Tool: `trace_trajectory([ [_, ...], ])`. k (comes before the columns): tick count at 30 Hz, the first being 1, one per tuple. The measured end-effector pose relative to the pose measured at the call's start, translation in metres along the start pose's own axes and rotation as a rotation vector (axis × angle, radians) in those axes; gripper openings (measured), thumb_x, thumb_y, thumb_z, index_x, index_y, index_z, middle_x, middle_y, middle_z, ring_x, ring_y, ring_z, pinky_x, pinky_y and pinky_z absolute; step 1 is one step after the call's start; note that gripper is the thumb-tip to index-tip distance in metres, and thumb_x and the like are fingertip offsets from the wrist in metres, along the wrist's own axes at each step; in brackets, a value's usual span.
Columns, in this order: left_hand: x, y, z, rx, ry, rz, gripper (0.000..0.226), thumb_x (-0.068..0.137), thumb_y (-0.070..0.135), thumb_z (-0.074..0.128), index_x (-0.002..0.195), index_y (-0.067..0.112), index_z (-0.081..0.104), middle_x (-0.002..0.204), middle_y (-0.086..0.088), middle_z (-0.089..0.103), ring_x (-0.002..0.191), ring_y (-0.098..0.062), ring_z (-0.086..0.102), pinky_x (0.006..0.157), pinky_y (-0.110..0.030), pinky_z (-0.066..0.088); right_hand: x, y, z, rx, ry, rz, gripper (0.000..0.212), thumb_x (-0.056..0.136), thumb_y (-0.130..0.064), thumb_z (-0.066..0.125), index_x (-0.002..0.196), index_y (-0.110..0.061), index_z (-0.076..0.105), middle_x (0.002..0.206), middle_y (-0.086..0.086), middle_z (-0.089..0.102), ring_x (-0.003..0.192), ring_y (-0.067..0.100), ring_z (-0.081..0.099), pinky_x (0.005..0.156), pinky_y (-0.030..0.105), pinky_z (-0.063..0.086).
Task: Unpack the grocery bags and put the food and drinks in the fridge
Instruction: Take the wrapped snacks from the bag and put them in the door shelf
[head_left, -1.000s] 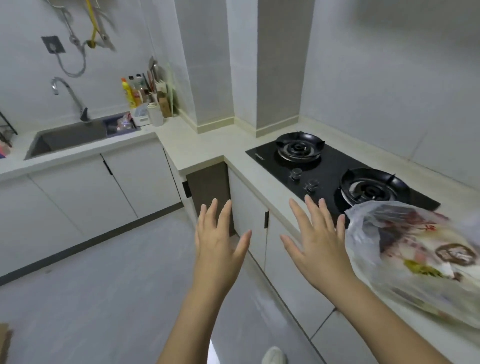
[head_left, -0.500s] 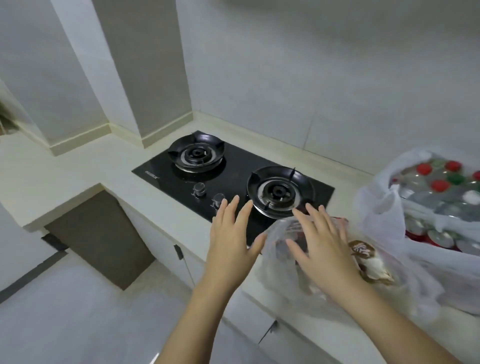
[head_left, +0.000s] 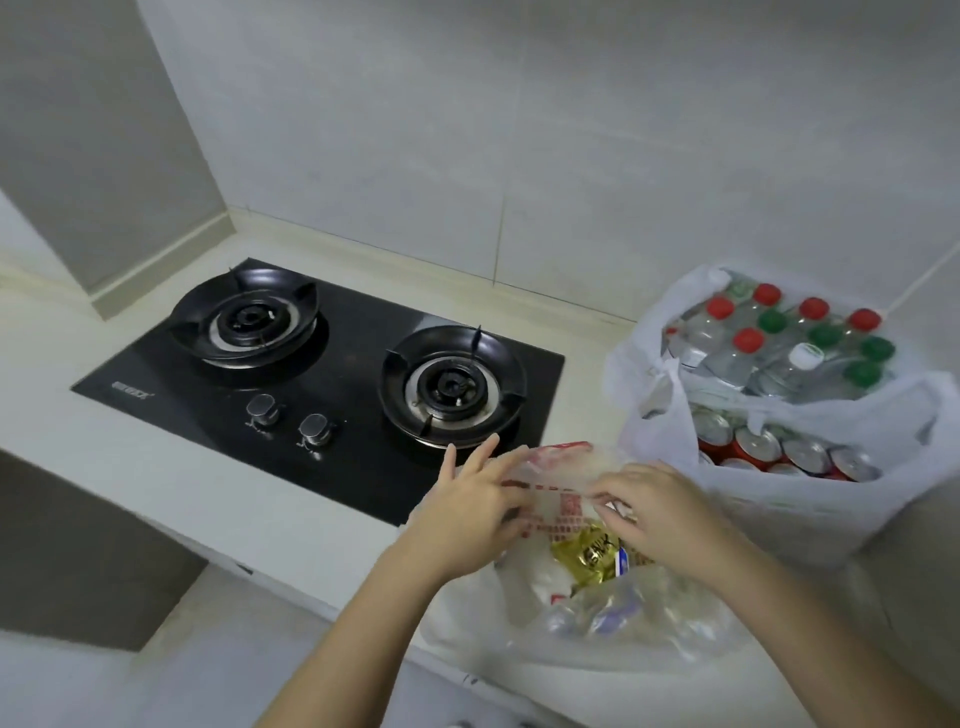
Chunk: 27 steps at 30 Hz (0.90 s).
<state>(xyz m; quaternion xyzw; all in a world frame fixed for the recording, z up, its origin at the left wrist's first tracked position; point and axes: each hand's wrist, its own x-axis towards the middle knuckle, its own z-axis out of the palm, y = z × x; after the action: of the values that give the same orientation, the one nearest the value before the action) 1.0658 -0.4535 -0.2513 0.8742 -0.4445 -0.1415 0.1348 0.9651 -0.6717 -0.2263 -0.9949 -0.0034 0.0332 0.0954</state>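
The clear plastic bag (head_left: 623, 613) sits at the front edge of the counter (head_left: 130, 457), just right of the hob (head_left: 337, 415). The left hand (head_left: 467, 512) pinches its printed rim, one finger straight; the right hand (head_left: 662, 514) grips the rim with curled fingers. A white bag (head_left: 779, 499) of bottles (head_left: 727, 358) and cans (head_left: 763, 447) stands just behind.

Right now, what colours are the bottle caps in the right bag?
Caps: red, green, one white; head view.
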Motion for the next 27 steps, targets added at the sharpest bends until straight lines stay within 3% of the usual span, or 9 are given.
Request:
trace_trajectory([
  [4, 0.032, -0.007, 0.005, -0.011, -0.032, -0.072, 0.062, 0.101, 0.036, 0.042, 0.155, 0.033, 0.012, 0.163, 0.009, 0.004, 0.15, -0.021, -0.004, 0.118, -0.058, 0.0, 0.024, 0.021, 0.002, -0.094, -0.062, 0.039, 0.041, 0.097, -0.039, 0.051, 0.137, -0.032, 0.052, 0.144, -0.01, 0.05, 0.131, 0.009, 0.044, 0.11, 0.03, 0.032],
  [8, 0.061, -0.007, 0.009, -0.018, -0.003, -0.115, 0.068, 0.099, 0.033, 0.045, 0.155, 0.028, 0.007, 0.163, 0.006, 0.007, 0.15, -0.023, 0.004, 0.119, -0.058, 0.005, 0.041, 0.029, 0.003, -0.19, -0.18, 0.068, 0.063, 0.097, -0.036, 0.052, 0.153, -0.03, 0.025, 0.163, -0.002, 0.012, 0.147, 0.018, 0.021, 0.117, 0.034, 0.021],
  [10, 0.073, -0.005, 0.013, -0.007, -0.012, -0.129, 0.07, 0.098, 0.032, 0.047, 0.155, 0.027, 0.008, 0.163, 0.004, 0.006, 0.15, -0.024, 0.004, 0.119, -0.059, 0.005, 0.047, 0.035, 0.006, -0.224, -0.202, 0.082, 0.07, 0.093, -0.028, 0.059, 0.153, -0.031, 0.023, 0.161, 0.0, 0.016, 0.141, 0.022, 0.03, 0.112, 0.035, 0.03],
  [13, 0.085, -0.003, 0.022, -0.005, -0.018, -0.148, 0.072, 0.096, 0.031, 0.05, 0.155, 0.027, 0.009, 0.163, 0.002, 0.007, 0.15, -0.025, 0.004, 0.118, -0.059, 0.007, 0.056, 0.045, 0.011, -0.166, -0.197, 0.108, 0.077, 0.087, -0.015, 0.063, 0.15, -0.035, 0.023, 0.139, 0.0, 0.046, 0.12, 0.021, 0.05, 0.092, 0.031, 0.045],
  [16, 0.089, -0.002, 0.029, -0.04, -0.02, -0.169, 0.066, 0.096, 0.029, 0.049, 0.153, 0.029, 0.015, 0.162, 0.0, 0.011, 0.15, -0.025, 0.005, 0.119, -0.059, 0.007, 0.062, 0.048, 0.015, -0.131, -0.179, 0.135, 0.066, 0.092, -0.033, 0.056, 0.148, -0.043, 0.023, 0.11, -0.002, 0.059, 0.096, 0.018, 0.059, 0.07, 0.031, 0.049],
  [20, 0.084, 0.005, 0.037, -0.032, 0.089, -0.142, 0.056, 0.094, 0.028, 0.054, 0.147, 0.024, 0.035, 0.159, -0.002, 0.021, 0.148, -0.024, 0.011, 0.119, -0.052, 0.013, 0.069, 0.043, 0.021, -0.18, -0.1, 0.073, 0.046, 0.097, -0.038, 0.053, 0.141, -0.038, 0.04, 0.126, -0.01, 0.056, 0.108, 0.014, 0.057, 0.065, 0.025, 0.042],
  [22, 0.075, 0.007, 0.047, -0.014, 0.257, -0.065, 0.045, 0.087, 0.024, 0.063, 0.131, 0.021, 0.056, 0.145, -0.003, 0.042, 0.138, -0.024, 0.033, 0.112, -0.046, 0.03, 0.068, 0.041, 0.022, -0.194, -0.084, 0.08, 0.045, 0.097, -0.023, 0.053, 0.137, -0.041, 0.045, 0.123, -0.015, 0.059, 0.102, 0.011, 0.059, 0.054, 0.021, 0.031],
  [24, 0.066, 0.009, 0.057, 0.001, 0.392, 0.002, 0.03, 0.077, 0.021, 0.071, 0.107, 0.023, 0.067, 0.118, 0.003, 0.057, 0.112, -0.02, 0.052, 0.091, -0.039, 0.044, 0.065, 0.043, 0.023, -0.221, -0.097, 0.085, 0.048, 0.093, -0.013, 0.053, 0.132, -0.041, 0.05, 0.113, -0.012, 0.063, 0.095, 0.014, 0.061, 0.054, 0.024, 0.031],
  [27, 0.057, 0.016, 0.068, 0.072, 0.369, 0.014, 0.015, 0.076, 0.026, 0.07, 0.091, 0.025, 0.067, 0.094, 0.009, 0.058, 0.091, -0.017, 0.055, 0.075, -0.032, 0.033, 0.059, 0.047, 0.025, -0.248, -0.141, 0.068, 0.047, 0.09, -0.01, 0.051, 0.131, -0.033, 0.051, 0.103, -0.006, 0.064, 0.094, 0.019, 0.061, 0.062, 0.029, 0.036],
])
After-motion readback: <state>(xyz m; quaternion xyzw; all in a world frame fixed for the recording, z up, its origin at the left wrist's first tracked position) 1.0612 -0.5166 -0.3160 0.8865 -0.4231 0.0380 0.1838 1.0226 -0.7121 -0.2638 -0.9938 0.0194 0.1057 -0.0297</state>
